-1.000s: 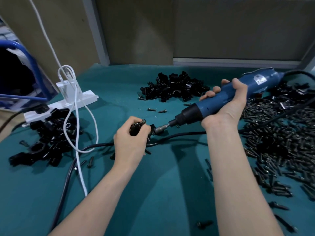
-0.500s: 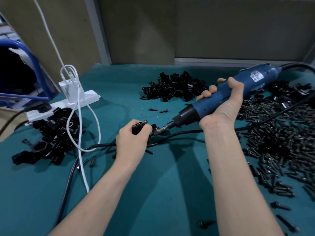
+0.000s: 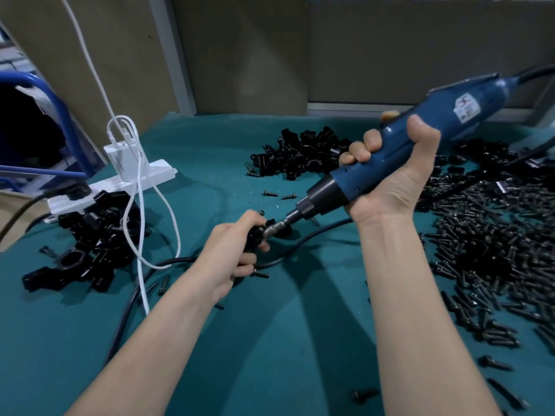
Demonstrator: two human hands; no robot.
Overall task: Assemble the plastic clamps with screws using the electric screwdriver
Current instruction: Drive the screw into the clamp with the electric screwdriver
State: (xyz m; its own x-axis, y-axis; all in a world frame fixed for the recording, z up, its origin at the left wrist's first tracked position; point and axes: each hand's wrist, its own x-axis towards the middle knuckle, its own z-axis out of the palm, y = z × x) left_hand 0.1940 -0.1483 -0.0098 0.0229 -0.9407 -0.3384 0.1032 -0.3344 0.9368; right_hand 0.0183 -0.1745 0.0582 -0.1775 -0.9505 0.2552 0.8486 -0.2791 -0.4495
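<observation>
My left hand [image 3: 232, 253] grips a black plastic clamp [image 3: 255, 235] just above the green mat; most of the clamp is hidden by my fingers. My right hand [image 3: 390, 178] holds the blue electric screwdriver [image 3: 399, 148], tilted down to the left. Its metal bit [image 3: 277, 228] meets the clamp at my left fingertips. The screw under the bit is hidden. A heap of loose black screws [image 3: 492, 244] covers the mat on the right.
A pile of black clamp parts [image 3: 300, 154] lies at the back centre, another pile [image 3: 90, 247] at the left beside a white power strip [image 3: 120, 181] with a white cable [image 3: 141, 223]. A black cord [image 3: 300, 244] crosses the mat. Stray screws [image 3: 279, 195] lie about.
The screwdriver's rear end has risen, so the tool tilts more steeply, and its bit has closed in on the clamp. My left hand turned slightly around the clamp.
</observation>
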